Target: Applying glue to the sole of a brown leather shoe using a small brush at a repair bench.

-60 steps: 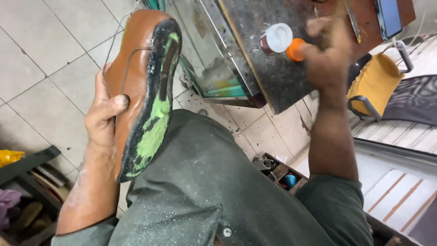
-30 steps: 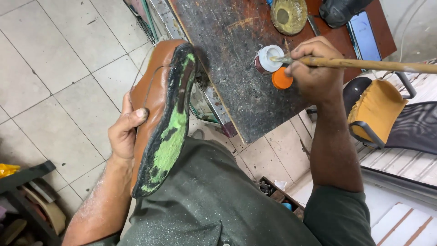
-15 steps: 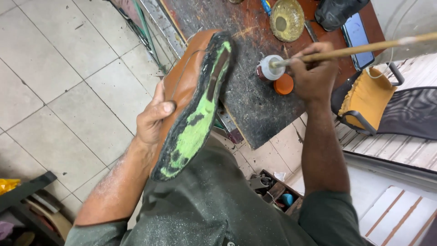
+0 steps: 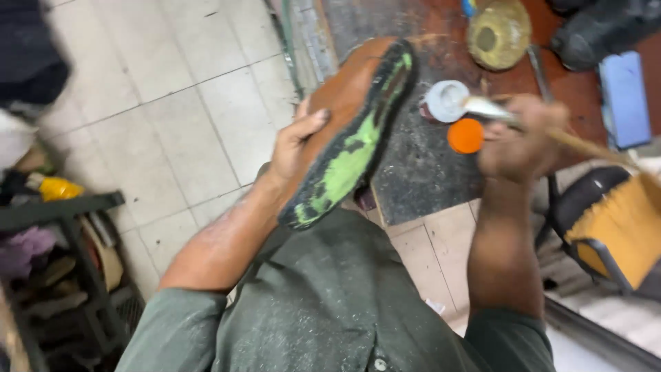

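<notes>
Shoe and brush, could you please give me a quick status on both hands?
Left hand grips brown shoe, green-smeared sole up. Right hand holds brush at small open pot. Orange lid beside it.

- small round open container, white-grey inside (image 4: 445, 100), on the dark worktop, just beside the green shoe sole's tip
- round orange lid (image 4: 466, 135), flat on worktop, just right-below the container
- flat blue rectangular slab, phone-like (image 4: 624, 98), far right on red-brown surface; blurred, no screen content legible
</notes>
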